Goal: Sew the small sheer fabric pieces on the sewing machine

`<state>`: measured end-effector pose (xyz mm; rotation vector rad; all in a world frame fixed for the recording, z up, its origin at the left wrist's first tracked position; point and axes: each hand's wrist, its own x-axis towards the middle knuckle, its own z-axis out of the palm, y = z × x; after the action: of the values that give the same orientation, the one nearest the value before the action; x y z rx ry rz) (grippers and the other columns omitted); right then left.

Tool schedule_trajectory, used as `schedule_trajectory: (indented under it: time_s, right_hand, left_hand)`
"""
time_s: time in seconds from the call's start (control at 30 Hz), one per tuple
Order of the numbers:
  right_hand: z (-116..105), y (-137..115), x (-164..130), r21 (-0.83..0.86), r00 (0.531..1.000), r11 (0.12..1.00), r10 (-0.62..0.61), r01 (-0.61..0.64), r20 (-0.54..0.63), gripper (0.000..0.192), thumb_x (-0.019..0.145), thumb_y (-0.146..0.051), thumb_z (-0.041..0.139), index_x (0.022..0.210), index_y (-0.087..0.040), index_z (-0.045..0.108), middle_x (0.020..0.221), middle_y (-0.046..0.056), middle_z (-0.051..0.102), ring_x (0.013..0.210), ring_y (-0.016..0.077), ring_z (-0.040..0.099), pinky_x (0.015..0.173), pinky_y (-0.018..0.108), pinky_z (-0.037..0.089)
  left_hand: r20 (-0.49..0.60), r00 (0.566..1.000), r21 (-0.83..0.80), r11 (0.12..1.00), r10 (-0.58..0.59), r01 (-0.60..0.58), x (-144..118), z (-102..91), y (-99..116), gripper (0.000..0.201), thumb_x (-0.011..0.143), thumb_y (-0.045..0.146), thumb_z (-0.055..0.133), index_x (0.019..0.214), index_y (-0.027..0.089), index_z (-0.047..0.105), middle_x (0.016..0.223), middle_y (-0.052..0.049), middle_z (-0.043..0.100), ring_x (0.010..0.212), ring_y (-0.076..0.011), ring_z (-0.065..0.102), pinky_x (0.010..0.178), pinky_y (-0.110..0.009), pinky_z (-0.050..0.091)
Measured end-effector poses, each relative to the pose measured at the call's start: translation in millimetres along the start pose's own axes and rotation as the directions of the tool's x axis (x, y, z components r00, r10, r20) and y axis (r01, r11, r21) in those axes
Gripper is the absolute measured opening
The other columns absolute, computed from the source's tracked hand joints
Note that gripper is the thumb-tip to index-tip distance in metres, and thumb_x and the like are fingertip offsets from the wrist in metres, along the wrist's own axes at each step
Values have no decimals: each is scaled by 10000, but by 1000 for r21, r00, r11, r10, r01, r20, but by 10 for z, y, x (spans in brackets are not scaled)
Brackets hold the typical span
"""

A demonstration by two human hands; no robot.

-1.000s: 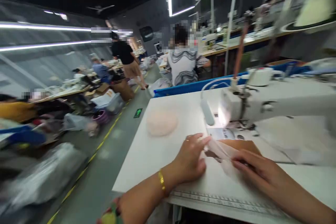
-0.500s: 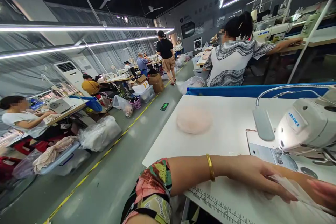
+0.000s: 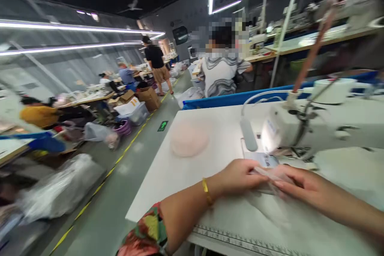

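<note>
My left hand (image 3: 240, 176) and my right hand (image 3: 300, 186) meet on the white sewing table (image 3: 168, 176), both pinching a thin strip of sheer pale fabric (image 3: 268, 176) just in front of the sewing machine's needle plate. The white sewing machine (image 3: 300, 122) stands behind the hands, its lamp lit over the plate. A gold bangle sits on my left wrist. A round pale pink pad (image 3: 189, 141) lies on the table to the left of the machine, apart from the hands. The view is blurred by motion.
A printed ruler (image 3: 240, 242) runs along the table's near edge. A blue table edge (image 3: 228, 98) and a seated person (image 3: 220, 74) are behind. An aisle with a yellow line (image 3: 102, 184), bags, boxes and other workers lies to the left.
The camera has swung back right and down from the aisle toward the machine. My hands have come closer together on the fabric strip near the needle plate.
</note>
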<state>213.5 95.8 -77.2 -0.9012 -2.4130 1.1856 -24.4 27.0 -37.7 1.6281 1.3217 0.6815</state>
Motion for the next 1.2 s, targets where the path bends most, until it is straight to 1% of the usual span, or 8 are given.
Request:
schedule_trajectory:
  time_s: [0.07, 0.2, 0.4, 0.53, 0.67, 0.93, 1.1, 1.2]
  right_hand:
    - [-45, -164, -34, 40, 998, 999, -5, 3, 60, 393, 1003, -533, 516, 866, -219, 709, 923, 54, 719, 891, 247, 655, 842, 331, 513]
    - [-193, -265, -46, 143, 997, 987, 78, -77, -4, 161, 913, -333, 560, 888, -203, 653, 862, 22, 712, 822, 217, 624, 743, 300, 449]
    - [-167, -296, -52, 204, 994, 978, -17, 38, -105, 357, 925, -516, 667, 1114, -214, 689, 940, 12, 694, 842, 203, 612, 731, 285, 438]
    - [-6, -283, 1, 165, 972, 986, -1, 40, -233, 194, 948, -408, 640, 944, -215, 652, 819, -8, 649, 796, 189, 588, 724, 286, 422]
    - [38, -298, 10, 169, 961, 982, -36, 85, -274, 196, 936, -409, 661, 966, -215, 654, 839, -6, 646, 811, 182, 584, 736, 286, 430]
    - [80, -299, 13, 167, 941, 975, -83, 145, -328, 130, 928, -317, 634, 856, -211, 612, 801, -19, 652, 746, 155, 553, 693, 277, 393]
    - [102, -290, 17, 180, 930, 970, -87, 160, -356, 139, 920, -318, 636, 834, -210, 626, 773, -25, 637, 705, 146, 538, 659, 272, 388]
    - [112, -307, 11, 180, 920, 967, -101, 181, -380, 123, 912, -291, 634, 821, -208, 633, 783, -21, 655, 729, 150, 574, 683, 273, 410]
  left_hand:
    - [13, 1000, -14, 1000, 27, -26, -4, -5, -3, 309, 903, 377, 643, 700, 187, 508, 694, 40, 458, 690, -130, 424, 606, -245, 301]
    - [93, 996, -50, 999, 3, 1, 85, -70, -49, 395, 899, 539, 622, 758, 186, 513, 710, 40, 425, 662, -129, 368, 573, -246, 257]
    - [129, 991, -60, 998, -23, 31, 129, -2, -8, 493, 884, 651, 632, 797, 170, 566, 732, 6, 520, 693, -155, 451, 618, -253, 330]
    - [15, 1000, -53, 998, -19, 20, 126, 52, -21, 506, 878, 670, 633, 760, 193, 512, 716, 23, 460, 681, -150, 415, 598, -254, 324]
    - [-17, 1000, -34, 999, 26, -27, 141, 103, -78, 481, 905, 623, 603, 712, 198, 487, 692, 33, 409, 669, -141, 370, 594, -253, 302]
    - [-103, 986, 37, 991, 133, -130, 110, 173, -99, 368, 964, 538, 626, 832, 194, 636, 772, -1, 561, 678, -155, 491, 606, -253, 394]
    - [-159, 978, -100, 983, 138, -155, 126, 206, -82, 326, 939, 517, 677, 872, 201, 634, 906, -31, 646, 685, -148, 532, 601, -249, 444]
    - [-174, 979, -147, 980, 108, -134, 139, 245, -78, 330, 919, 503, 694, 820, 204, 597, 798, -7, 617, 651, -141, 506, 580, -240, 424]
